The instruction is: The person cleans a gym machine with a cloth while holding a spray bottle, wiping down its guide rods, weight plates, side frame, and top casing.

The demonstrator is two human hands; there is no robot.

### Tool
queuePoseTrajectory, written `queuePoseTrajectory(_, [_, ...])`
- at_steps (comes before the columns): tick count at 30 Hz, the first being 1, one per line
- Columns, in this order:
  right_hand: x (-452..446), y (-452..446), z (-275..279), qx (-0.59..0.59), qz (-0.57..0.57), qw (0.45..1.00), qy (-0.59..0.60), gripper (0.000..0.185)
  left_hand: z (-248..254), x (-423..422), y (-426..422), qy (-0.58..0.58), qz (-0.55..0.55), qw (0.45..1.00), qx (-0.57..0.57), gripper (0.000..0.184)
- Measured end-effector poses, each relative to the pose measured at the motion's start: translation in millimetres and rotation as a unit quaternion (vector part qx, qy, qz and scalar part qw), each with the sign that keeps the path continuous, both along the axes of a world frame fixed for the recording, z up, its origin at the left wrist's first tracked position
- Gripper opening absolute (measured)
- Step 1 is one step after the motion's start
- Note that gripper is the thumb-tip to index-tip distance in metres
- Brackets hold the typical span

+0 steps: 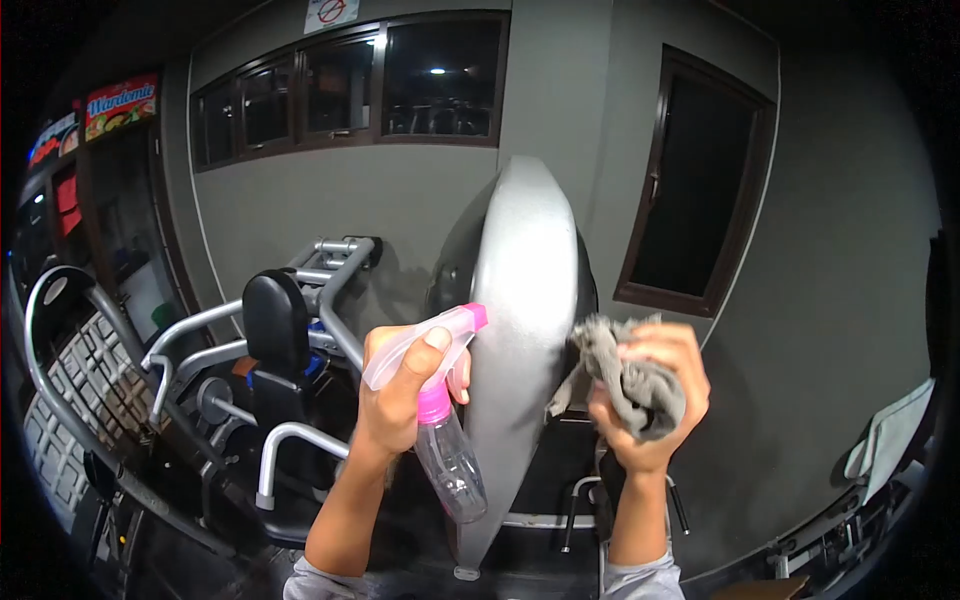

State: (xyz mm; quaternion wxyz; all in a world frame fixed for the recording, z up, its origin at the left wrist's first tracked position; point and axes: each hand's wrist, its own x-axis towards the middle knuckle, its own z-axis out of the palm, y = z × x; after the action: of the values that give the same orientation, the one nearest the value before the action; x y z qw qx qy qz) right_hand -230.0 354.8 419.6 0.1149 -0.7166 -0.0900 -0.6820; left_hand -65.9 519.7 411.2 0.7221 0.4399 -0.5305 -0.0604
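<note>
My left hand (pixel 398 395) is closed around the neck of a clear spray bottle (pixel 450 465) with a pink collar and pink nozzle. The nozzle points right, in front of a tall silver machine cover (pixel 527 260) with a curved, tapering shape. In my right hand (pixel 665 395) is a crumpled grey cloth (pixel 632 385), bunched between the fingers and thumb. One loose end of the cloth hangs toward the right edge of the cover. Whether cloth and cover touch, I cannot tell.
To the left stands an exercise machine with a black padded backrest (pixel 275 325) and silver bars. A grey wall with windows (pixel 440 80) rises behind. At the far right, a pale towel (pixel 895 440) hangs over equipment. A brown-framed window (pixel 700 180) is on the right.
</note>
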Motion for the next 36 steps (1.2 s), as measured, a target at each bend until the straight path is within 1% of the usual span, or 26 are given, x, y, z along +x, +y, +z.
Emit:
queuePoseTrajectory(2, [10,8,33,-0.049,-0.030,0.998,0.035,0.038,6,5,5,0.009,-0.051,0.998,0.028,0.048])
queuePoseTrajectory(3, [16,13,49,-0.056,-0.057,0.994,0.070,0.037,8,8,7,0.015,-0.091,0.996,0.016,0.047])
queuePoseTrajectory(4, [24,19,63,-0.061,-0.085,0.989,0.104,0.037,10,12,9,0.016,-0.101,0.995,0.017,0.047])
queuePoseTrajectory(5, [31,27,76,-0.053,-0.139,0.979,0.142,0.036,13,16,11,-0.012,-0.095,0.995,0.035,0.047])
queuePoseTrajectory(6, [42,27,84,-0.067,-0.171,0.970,0.161,0.036,15,20,13,-0.040,-0.089,0.994,0.052,0.047])
queuePoseTrajectory(8, [56,28,92,-0.049,-0.190,0.957,0.214,0.037,14,27,14,-0.034,-0.107,0.992,0.058,0.047])
queuePoseTrajectory(9, [56,35,91,-0.048,-0.201,0.955,0.215,0.037,10,33,14,-0.027,-0.121,0.991,0.045,0.047])
queuePoseTrajectory(11, [49,56,82,-0.089,-0.289,0.928,0.219,0.036,2,45,15,-0.012,-0.145,0.989,0.025,0.048])
queuePoseTrajectory(12, [45,63,71,-0.095,-0.296,0.925,0.217,0.036,-3,51,17,-0.012,-0.156,0.987,0.025,0.048])
queuePoseTrajectory(14, [34,78,39,-0.092,-0.288,0.929,0.211,0.032,-11,63,21,0.010,-0.181,0.983,0.035,0.050])
queuePoseTrajectory(15, [31,82,17,-0.102,-0.293,0.928,0.207,0.031,-12,63,22,-0.004,-0.146,0.988,0.051,0.060])
queuePoseTrajectory(16, [29,84,-6,-0.113,-0.298,0.926,0.202,0.032,-18,67,23,-0.005,-0.156,0.987,0.049,0.060])
queuePoseTrajectory(18, [29,88,-34,-0.142,-0.327,0.919,0.169,0.035,-31,79,26,0.007,-0.236,0.970,0.059,0.052])
queuePoseTrajectory(19, [27,86,-34,-0.139,-0.329,0.919,0.165,0.034,-34,82,27,-0.009,-0.242,0.968,0.062,0.053])
queuePoseTrajectory(21, [30,80,-19,-0.134,-0.323,0.924,0.158,0.033,-40,85,31,-0.005,-0.250,0.966,0.067,0.053])
queuePoseTrajectory(24, [48,80,38,-0.123,-0.348,0.916,0.154,0.032,-46,91,37,-0.004,-0.258,0.964,0.070,0.054])
queuePoseTrajectory(26, [64,74,78,-0.078,-0.363,0.910,0.184,0.032,-46,95,40,-0.009,-0.263,0.960,0.092,0.054])
queuePoseTrajectory(27, [71,65,94,-0.068,-0.388,0.894,0.211,0.034,-48,98,40,-0.009,-0.267,0.960,0.085,0.053])
queuePoseTrajectory(28, [79,55,105,-0.039,-0.368,0.899,0.236,0.037,-48,99,40,-0.009,-0.271,0.959,0.084,0.053])
queuePoseTrajectory(30, [89,51,114,0.044,-0.358,0.891,0.275,0.039,-48,102,39,0.001,-0.282,0.957,0.069,0.052])
queuePoseTrajectory(31, [89,56,113,0.043,-0.361,0.891,0.273,0.039,-48,104,39,0.000,-0.284,0.956,0.066,0.052])
queuePoseTrajectory(33, [82,77,99,-0.072,-0.443,0.847,0.284,0.038,-49,110,37,0.008,-0.302,0.951,0.066,0.052])
queuePoseTrajectory(36, [72,106,71,-0.096,-0.447,0.839,0.295,0.035,-49,120,29,0.029,-0.305,0.951,0.034,0.054])
